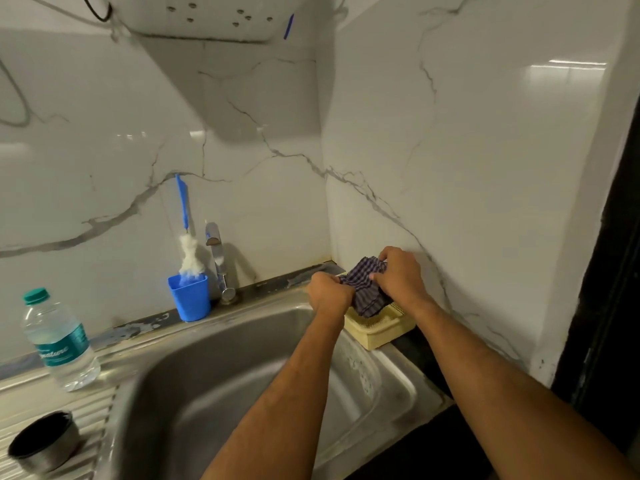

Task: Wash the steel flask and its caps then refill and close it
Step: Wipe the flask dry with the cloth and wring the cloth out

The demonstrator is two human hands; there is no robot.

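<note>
One head-worn view looks forward and down over the sink (221, 368) toward the tiled corner. The hands sit near, mid-frame

You see blue cup (189, 299) holding bottle brush (188, 237) beside tap (218, 261); yellow basket (381, 329) at sink (214, 368) corner.

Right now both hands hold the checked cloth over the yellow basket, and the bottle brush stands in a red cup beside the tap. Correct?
Not quite: the head view shows the cup is blue, not red. The rest holds: left hand and right hand grip the checked cloth over the yellow basket, bottle brush beside the tap.
</note>
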